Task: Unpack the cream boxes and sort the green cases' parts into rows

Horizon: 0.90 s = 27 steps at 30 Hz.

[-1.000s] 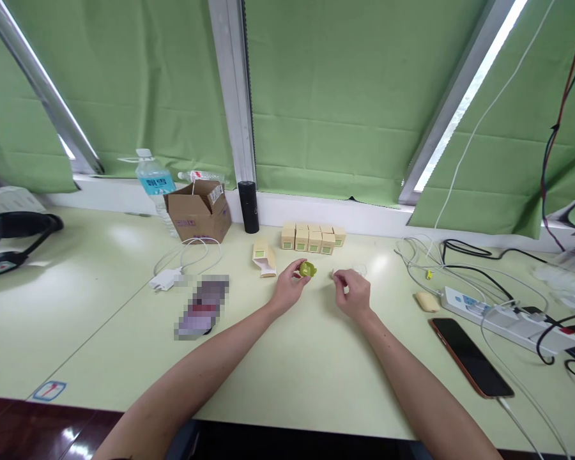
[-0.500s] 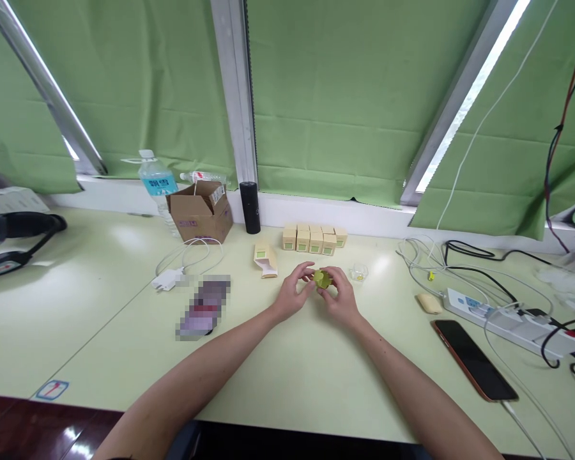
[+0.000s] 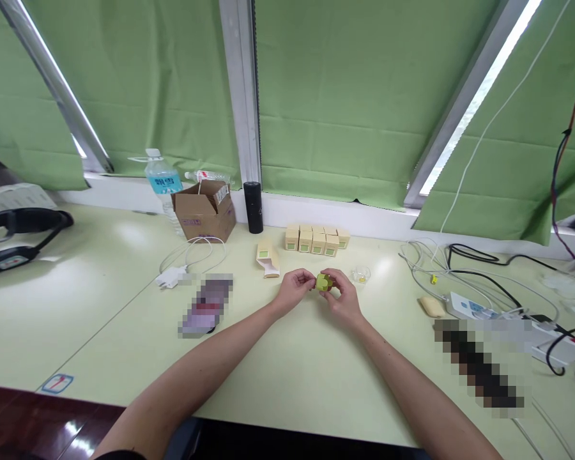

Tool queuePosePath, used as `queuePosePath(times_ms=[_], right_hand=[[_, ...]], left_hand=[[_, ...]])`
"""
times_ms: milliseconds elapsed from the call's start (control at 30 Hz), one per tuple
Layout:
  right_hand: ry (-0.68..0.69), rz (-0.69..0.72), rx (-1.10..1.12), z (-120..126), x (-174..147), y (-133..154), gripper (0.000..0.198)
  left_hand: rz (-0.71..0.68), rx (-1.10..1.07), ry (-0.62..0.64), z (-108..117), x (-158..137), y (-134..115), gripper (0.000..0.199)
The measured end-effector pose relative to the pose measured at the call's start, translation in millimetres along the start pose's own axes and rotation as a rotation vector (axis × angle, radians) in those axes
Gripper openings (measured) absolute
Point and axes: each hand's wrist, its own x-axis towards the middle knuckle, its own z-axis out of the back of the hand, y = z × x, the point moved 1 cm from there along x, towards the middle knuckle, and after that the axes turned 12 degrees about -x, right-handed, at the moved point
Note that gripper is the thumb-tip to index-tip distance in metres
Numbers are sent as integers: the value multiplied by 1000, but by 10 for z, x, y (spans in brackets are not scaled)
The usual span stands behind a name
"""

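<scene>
Green piece (image 3: pixel 322 282) held up between both hands, roughly mid worktop (image 3: pixel 278 370), nearer back edge than front. Right hand (image 3: pixel 344 297) pinches it; left hand (image 3: pixel 294 291) has fingertips bunched at its left side, can't tell if gripping. Clear container (image 3: pixel 361 275) just beside right hand. Opened small box (image 3: pixel 268 260) and row of small boxes (image 3: pixel 317 240) sit between hands and back edge. Cardboard box (image 3: pixel 205 214), black cylinder (image 3: pixel 253 207) along back edge, leftward. Headset (image 3: pixel 23 223) by left edge; power strip (image 3: pixel 460 305), cables (image 3: pixel 421 255) crowd right side.
</scene>
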Motion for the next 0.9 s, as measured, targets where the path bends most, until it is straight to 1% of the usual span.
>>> queuePosePath(times_ms=[100, 200, 333, 567, 667, 800, 867, 900], right_hand=[[-1, 56, -33, 2, -3, 8, 43], [1, 66, -45, 5, -1, -2, 41], [19, 53, -26, 8, 6, -31, 40], [32, -21, 49, -14, -9, -53, 37], [12, -5, 5, 0, -8, -28, 37], [-18, 51, -91, 32, 1, -14, 42], [-33, 59, -143, 39, 2, -36, 45], [-39, 56, -168, 38, 2, -53, 47]], left_hand=[[12, -9, -12, 6, 3, 2, 19], [23, -19, -24, 7, 11, 12, 16], [29, -32, -43, 6, 16, 33, 15], [25, -35, -48, -4, -15, 43, 16], [21, -26, -31, -26, -22, 46, 17], [25, -13, 26, -62, -29, 57, 22], [-1, 10, 7, -55, -37, 48, 27], [-40, 58, -26, -43, -43, 36, 27]])
